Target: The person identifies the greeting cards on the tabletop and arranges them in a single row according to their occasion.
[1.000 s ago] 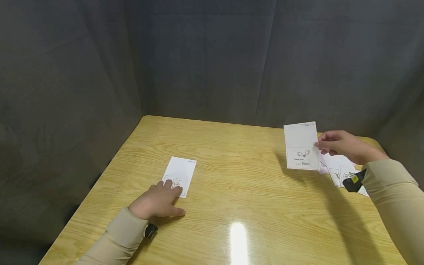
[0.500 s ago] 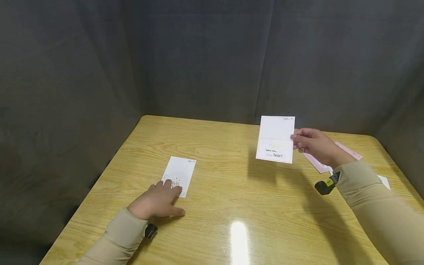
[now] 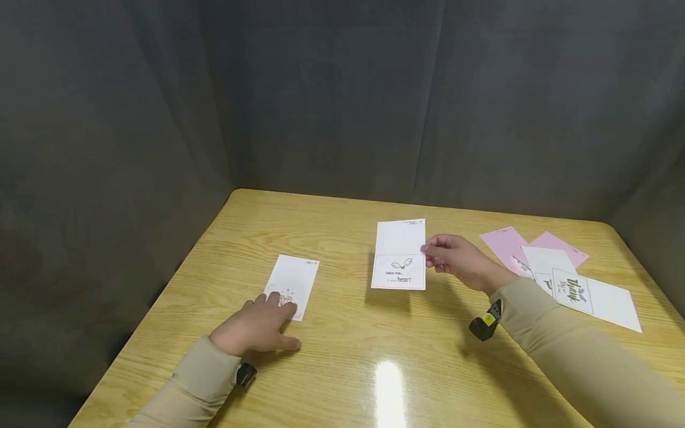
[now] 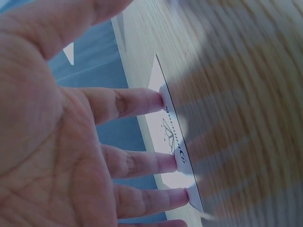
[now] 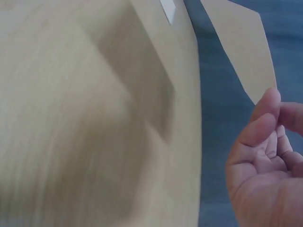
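Between thumb and fingers, my right hand (image 3: 461, 258) pinches a white greeting card (image 3: 400, 241) by its right edge. The card is unfolded, with a winged heart and the words "take me... heart" on its lower half. It hangs above the table and casts a shadow; the right wrist view shows its plain underside (image 5: 246, 40). At the left, my left hand (image 3: 259, 324) rests its straight fingertips on another white card (image 3: 293, 276) with a diamond drawing. The fingers cover part of that drawing. In the left wrist view the fingertips (image 4: 154, 100) touch this card's near edge.
On the right of the wooden table (image 3: 342, 333) lie several overlapping cards: a pink card (image 3: 503, 244), another pink card (image 3: 562, 246), and white cards, one reading "Thank you" (image 3: 610, 302). A dark curtain (image 3: 332, 107) hangs behind the table.
My right hand has carried the winged-heart card leftward from the right-hand cards, then lower toward the table. The right-hand cards now show more. My left hand stays on its card.
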Motion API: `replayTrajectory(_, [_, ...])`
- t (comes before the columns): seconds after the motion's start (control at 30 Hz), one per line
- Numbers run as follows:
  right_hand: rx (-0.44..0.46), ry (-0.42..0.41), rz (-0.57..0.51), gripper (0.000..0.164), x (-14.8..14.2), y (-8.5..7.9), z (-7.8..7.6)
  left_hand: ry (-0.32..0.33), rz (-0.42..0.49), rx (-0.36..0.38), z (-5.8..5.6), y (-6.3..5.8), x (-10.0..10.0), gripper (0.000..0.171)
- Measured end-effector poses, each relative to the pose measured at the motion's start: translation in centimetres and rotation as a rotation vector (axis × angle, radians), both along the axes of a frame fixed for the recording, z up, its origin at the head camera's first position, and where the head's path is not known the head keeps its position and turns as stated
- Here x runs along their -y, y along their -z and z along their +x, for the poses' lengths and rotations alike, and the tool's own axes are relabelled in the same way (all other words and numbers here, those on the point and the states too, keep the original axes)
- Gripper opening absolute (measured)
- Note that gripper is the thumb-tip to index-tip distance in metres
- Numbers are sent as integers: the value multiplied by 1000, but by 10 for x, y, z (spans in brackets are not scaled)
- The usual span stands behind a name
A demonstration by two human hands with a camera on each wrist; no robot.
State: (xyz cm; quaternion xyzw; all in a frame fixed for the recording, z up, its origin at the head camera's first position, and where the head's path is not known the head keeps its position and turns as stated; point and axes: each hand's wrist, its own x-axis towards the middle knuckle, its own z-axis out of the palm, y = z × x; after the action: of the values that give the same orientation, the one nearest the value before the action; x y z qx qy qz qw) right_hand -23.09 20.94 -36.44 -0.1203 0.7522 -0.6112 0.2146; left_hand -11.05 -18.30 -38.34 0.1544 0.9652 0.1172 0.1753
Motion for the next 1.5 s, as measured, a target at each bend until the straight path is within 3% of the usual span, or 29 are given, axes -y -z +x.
replayTrajectory(0.37, [77,-37,-12,12,42,25,5,2,-1,0,0,-2,0,72])
replayTrajectory(0.67, [134,-18,-12,10,73,41,13,25,-16,3,-1,-3,1,66])
replayTrajectory(1.07, [56,10,249,15,105,45,26,-13,3,23,2,-2,1,74])
replayTrajectory(1.27, [-39,-8,363,20,113,49,27,-16,-19,20,2,0,2,75])
replayTrajectory(1.5, [-94,-9,433,25,119,49,27,-7,-14,14,2,1,2,76])
